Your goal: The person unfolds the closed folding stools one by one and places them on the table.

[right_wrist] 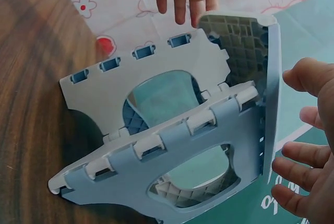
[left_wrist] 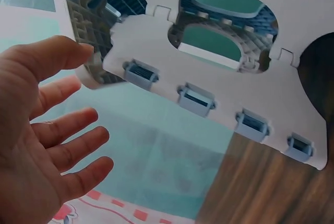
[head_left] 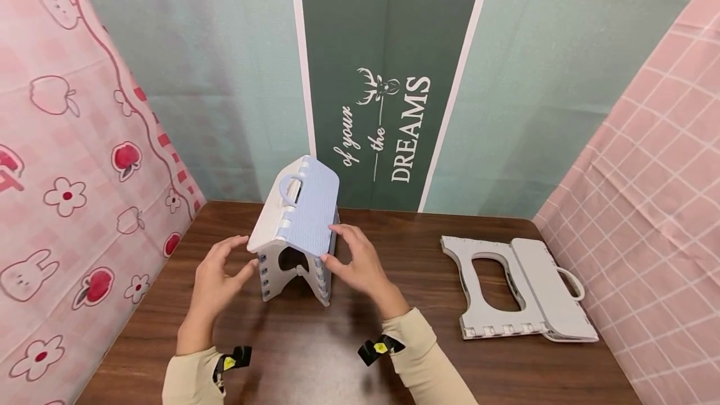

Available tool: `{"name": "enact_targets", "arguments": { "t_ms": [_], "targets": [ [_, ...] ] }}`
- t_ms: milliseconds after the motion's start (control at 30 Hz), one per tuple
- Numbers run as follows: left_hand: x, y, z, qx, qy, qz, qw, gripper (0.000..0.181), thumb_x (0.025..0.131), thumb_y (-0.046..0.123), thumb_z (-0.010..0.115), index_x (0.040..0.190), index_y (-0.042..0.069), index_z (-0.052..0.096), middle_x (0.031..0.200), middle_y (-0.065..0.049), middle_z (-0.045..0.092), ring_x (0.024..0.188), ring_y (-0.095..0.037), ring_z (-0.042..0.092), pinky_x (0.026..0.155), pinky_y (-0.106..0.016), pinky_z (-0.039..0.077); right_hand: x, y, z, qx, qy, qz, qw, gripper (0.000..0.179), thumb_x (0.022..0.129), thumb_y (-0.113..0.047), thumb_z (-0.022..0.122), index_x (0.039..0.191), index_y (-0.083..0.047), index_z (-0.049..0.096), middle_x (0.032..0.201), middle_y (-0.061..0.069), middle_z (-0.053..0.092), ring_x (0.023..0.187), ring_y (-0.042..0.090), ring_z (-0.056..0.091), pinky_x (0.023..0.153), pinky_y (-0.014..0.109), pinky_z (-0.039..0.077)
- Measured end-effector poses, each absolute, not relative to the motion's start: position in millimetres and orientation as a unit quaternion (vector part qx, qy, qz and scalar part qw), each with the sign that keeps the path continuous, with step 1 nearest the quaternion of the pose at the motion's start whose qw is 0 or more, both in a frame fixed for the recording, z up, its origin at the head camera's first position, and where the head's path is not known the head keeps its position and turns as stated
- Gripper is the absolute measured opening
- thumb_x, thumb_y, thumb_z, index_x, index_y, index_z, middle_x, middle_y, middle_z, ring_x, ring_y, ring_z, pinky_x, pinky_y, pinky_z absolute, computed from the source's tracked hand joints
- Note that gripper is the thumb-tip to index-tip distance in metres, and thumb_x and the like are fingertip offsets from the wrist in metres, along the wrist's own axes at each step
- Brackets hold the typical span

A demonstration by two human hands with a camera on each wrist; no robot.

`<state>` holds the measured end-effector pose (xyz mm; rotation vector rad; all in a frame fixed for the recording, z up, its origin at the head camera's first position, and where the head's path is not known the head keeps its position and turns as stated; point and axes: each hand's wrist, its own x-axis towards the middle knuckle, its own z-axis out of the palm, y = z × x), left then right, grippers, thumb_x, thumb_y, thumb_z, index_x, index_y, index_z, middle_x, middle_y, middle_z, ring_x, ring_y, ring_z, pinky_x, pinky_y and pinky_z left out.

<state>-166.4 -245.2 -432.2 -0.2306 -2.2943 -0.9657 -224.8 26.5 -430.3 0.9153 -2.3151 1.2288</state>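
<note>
Brown table (head_left: 298, 361) held a half-folded stool (head_left: 314, 208) at its eleven o'clock; left grip (head_left: 216, 281) and right grip (head_left: 362, 265) were loose, so it could tip.

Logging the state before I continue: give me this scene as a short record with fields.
Main item: blue-and-white folding stool, standing, seat peaked in the middle
Left hand: open, at the edge of the white seat half; contact unclear
Right hand: open, at the edge of the blue seat half; contact unclear
Set aside: white stool, lying flat, right side
Surface: brown table
</note>
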Motion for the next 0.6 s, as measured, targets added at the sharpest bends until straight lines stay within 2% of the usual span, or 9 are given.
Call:
{"name": "enact_targets", "arguments": {
  "t_ms": [333, 433, 533, 600],
  "targets": [
    [-170, -236, -417, -0.129, -0.859, -0.369, 0.33, 0.046, 0.065, 0.002, 0.082, 0.108, 0.001, 0.064, 0.113, -0.016, 0.059, 0.104, -0.03, 0.055, 0.084, -0.046, 0.04, -229, 19, -418, 0.351, -0.811, 0.427, 0.193, 0.049, 0.077, -0.024, 0.071, 0.121, -0.006, 0.058, 0.121, 0.01, 0.053, 0.11, 0.021, 0.05, 0.09, 0.036, 0.042],
    [-171, -233, -413, -0.138, -0.856, -0.374, 0.329, 0.044, 0.066, 0.002, 0.081, 0.106, 0.001, 0.065, 0.113, -0.016, 0.06, 0.105, -0.028, 0.055, 0.086, -0.033, 0.04, -230, 16, -415, 0.357, -0.809, 0.424, 0.195, 0.048, 0.077, -0.023, 0.071, 0.12, -0.006, 0.058, 0.121, 0.01, 0.053, 0.111, 0.02, 0.05, 0.091, 0.035, 0.042],
    [-174, -230, -411, -0.151, -0.848, -0.386, 0.33, 0.041, 0.067, 0.001, 0.079, 0.106, 0.002, 0.065, 0.114, -0.016, 0.06, 0.102, -0.026, 0.056, 0.081, -0.019, 0.038, -232, 12, -414, 0.364, -0.808, 0.423, 0.191, 0.048, 0.077, -0.023, 0.071, 0.12, -0.005, 0.058, 0.121, 0.011, 0.052, 0.112, 0.022, 0.048, 0.091, 0.036, 0.041],
    [-176, -228, -410, -0.161, -0.842, -0.395, 0.33, 0.039, 0.069, 0.001, 0.078, 0.106, 0.002, 0.066, 0.114, -0.017, 0.06, 0.099, -0.026, 0.056, 0.078, -0.016, 0.038, -232, 10, -413, 0.368, -0.807, 0.422, 0.186, 0.048, 0.078, -0.022, 0.07, 0.121, -0.005, 0.058, 0.122, 0.012, 0.052, 0.114, 0.024, 0.047, 0.092, 0.037, 0.04]
  ]
}}
